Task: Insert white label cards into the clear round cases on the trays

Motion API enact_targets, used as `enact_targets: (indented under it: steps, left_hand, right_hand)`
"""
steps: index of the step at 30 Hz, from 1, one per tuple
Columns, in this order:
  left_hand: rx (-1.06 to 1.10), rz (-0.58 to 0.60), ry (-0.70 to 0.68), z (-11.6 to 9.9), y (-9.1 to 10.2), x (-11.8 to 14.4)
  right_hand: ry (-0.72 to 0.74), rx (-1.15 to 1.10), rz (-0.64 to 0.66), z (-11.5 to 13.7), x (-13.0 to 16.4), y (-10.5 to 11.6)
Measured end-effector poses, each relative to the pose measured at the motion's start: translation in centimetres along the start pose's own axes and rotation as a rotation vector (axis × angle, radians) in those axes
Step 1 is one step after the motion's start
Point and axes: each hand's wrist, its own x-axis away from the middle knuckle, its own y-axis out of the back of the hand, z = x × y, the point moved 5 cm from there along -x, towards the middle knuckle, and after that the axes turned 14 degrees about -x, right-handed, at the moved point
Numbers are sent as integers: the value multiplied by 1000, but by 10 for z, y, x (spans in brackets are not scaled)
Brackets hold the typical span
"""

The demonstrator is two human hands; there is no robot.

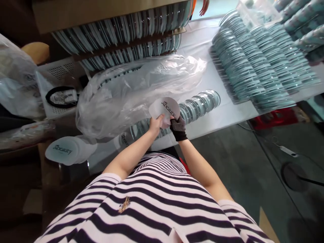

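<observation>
Between my two hands is a whitish plastic sheet (162, 107) with rounded ends and dark "beauty" lettering. Bare, my left hand (156, 124) pinches its near left edge. My right hand (178, 126), in a dark fingerless mesh glove, grips the near right edge. Just beyond and beneath the hands, a row of round clear-and-silver pieces (199, 105) lies along the white table (215, 123). A stack of similar printed sheets (63, 151) lies to the left. Behind the sheet spreads a large clear plastic bag (113, 98) with round pieces inside.
Long rows of discs (121, 32) stand in a cardboard box at the back. Several columns of round pieces (253, 64) fill a rack at the right, beside a clear bin (260, 11). A white basket (58, 72) sits left. Another person's hand (204, 7) shows at the top.
</observation>
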Motion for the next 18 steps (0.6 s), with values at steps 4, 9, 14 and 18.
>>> enact_targets:
  steps: [4,9,14,18]
  left_hand:
    - [146,-54,45,-15,11,-12]
    - [179,-213,84,-27,47,-42]
    - [164,-226,88,-19,54,-49]
    - [150,-228,96,-14,54,-51]
  right_hand:
    - [47,179,-178,-18,38,39]
    - [18,589,238,-54,100,41]
    - [-46,731,487,-53,97,-3]
    - [-43,757,568,-36,60,-39]
